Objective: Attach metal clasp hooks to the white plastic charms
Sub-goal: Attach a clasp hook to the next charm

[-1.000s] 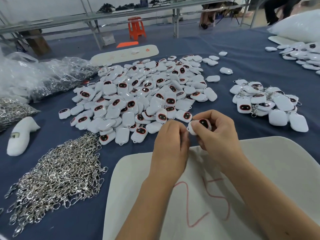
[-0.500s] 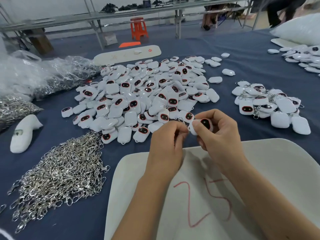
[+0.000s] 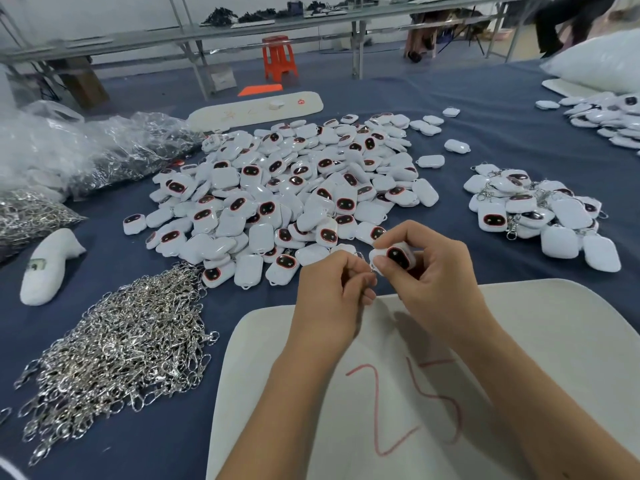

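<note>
A white foam board (image 3: 519,358) marked with a red "25" lay nearest the person on the blue-covered desk (image 3: 485,133), and both forearms crossed over it. Just beyond the board's far edge the two hands met. The right hand (image 3: 436,271) held a white charm (image 3: 396,256) with its dark, red-rimmed face turned up, thumb and fingers (image 3: 382,263) curled round the charm's sides. The left hand (image 3: 332,289) was touching it from the left, its fingers curled together and pinching a small metal clasp hook (image 3: 371,267) at the charm's left end; only a glint of the hook showed, so how far it sat in the charm's loop could not be told.

Left of the board sprawled a heap of loose silver clasp hooks (image 3: 121,348). Further left of that lay a white foam form (image 3: 45,265). Beyond the board spread the big pile of plain charms (image 3: 287,192), touching nothing but the desk. To the right of the pile, well apart from it, sat a smaller cluster of finished charms with hooks (image 3: 536,209). Left of the big pile lay clear plastic bags (image 3: 79,154) holding more hooks. Behind the pile rested a long white strip (image 3: 256,110), and past the desk stood an orange stool (image 3: 278,58).
</note>
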{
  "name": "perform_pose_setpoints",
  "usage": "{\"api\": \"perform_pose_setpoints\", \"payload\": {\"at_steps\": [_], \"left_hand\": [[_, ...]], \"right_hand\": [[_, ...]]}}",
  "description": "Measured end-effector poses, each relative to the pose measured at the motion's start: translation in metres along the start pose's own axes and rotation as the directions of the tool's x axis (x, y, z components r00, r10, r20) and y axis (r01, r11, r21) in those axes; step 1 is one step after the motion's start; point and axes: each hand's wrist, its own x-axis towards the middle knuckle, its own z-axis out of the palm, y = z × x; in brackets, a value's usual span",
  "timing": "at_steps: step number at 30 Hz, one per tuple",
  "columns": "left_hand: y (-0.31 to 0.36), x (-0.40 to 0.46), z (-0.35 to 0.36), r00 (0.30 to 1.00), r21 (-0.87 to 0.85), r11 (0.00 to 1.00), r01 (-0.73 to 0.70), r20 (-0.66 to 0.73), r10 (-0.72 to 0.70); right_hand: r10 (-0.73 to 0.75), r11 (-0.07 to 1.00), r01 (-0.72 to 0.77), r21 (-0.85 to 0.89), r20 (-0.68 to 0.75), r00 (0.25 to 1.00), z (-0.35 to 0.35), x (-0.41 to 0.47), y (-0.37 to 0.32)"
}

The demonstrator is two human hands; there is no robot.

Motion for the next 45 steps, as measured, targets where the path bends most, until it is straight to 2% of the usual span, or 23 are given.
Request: {"api": "perform_pose_setpoints", "payload": {"at_steps": [4,7,11,16,23,32,35,37,39,42,45], "left_hand": [[0.002,-0.003,0.000,1.000,0.084,0.996,-0.003,-0.023,0.005],[0.002,-0.004,-0.001,0.999,0.152,0.988,-0.039,-0.011,0.041],[0.006,0.002,-0.002,0.969,0.260,0.939,-0.225,-0.037,0.243],[0.006,0.004,-0.002,0.947,0.176,0.940,-0.294,-0.083,0.312],[0.008,-0.001,-0.004,0.977,0.014,0.982,-0.188,-0.102,0.189],[0.005,0.000,-0.006,0.976,0.119,0.974,-0.195,-0.075,0.204],[0.004,-0.001,-0.005,0.976,0.207,0.960,-0.189,-0.068,0.207],[0.005,-0.002,-0.005,0.969,0.305,0.929,-0.208,-0.063,0.238],[0.007,-0.003,-0.003,0.957,0.428,0.873,-0.235,-0.055,0.285],[0.012,-0.003,0.002,0.936,0.555,0.786,-0.273,-0.035,0.349],[0.013,-0.004,0.002,0.951,0.569,0.780,-0.260,0.009,0.310]], "right_hand": [[-0.084,0.993,0.085,-0.079,0.016,0.996,0.001,0.000,0.001],[-0.025,0.997,0.026,-0.073,0.016,1.000,0.002,0.000,0.003],[0.195,0.961,-0.187,0.204,-0.020,0.981,-0.002,0.002,0.004],[0.337,0.869,-0.322,0.377,0.026,0.941,-0.002,0.003,0.001],[0.436,0.760,-0.422,0.495,0.093,0.895,-0.001,0.004,0.006],[0.460,0.771,-0.424,0.475,0.045,0.887,0.002,0.003,0.010],[0.437,0.828,-0.398,0.396,-0.010,0.899,0.003,0.003,0.009],[0.337,0.938,-0.325,0.122,-0.094,0.937,0.004,0.003,0.009],[0.238,0.966,-0.250,-0.070,-0.147,0.960,0.006,0.002,0.008],[0.123,0.980,-0.148,-0.130,-0.184,0.975,0.009,-0.001,0.001],[0.032,0.973,-0.071,-0.221,-0.175,0.984,0.012,-0.004,-0.004]]}}
